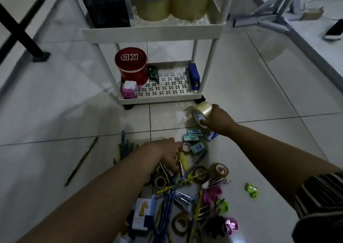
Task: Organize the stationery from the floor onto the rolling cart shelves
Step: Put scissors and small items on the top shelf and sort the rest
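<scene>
A lone pencil (81, 162) lies on the tile at the far left, apart from the heap. My left hand (168, 154) reaches down into the pile of stationery (187, 196) on the floor; its fingers curl toward a small tape roll (186, 147) and a yellow cutter (183, 161), but I cannot tell whether they grip anything. Beyond it stands the white rolling cart (150, 34). Its upper shelf carries one black mesh pen holder (104, 5) and two brown tape rolls (170, 2) side by side, touching. The lower shelf holds one red tub (131, 66), a pink box (129, 91) in front of it, one green tape dispenser (153, 74) and, against the right post, one blue stapler (194, 78). Just right of my left hand lie three green staple boxes (194, 138) and one blue one (211, 136). In the heap I count at least four more tape rolls among pens and clips. My right hand (219, 120) pinches one clear tape roll (201, 113), thumb on its rim and fingers on its side, just before the cart's front right wheel. One green sharpener (251, 190) sits alone on the right.
</scene>
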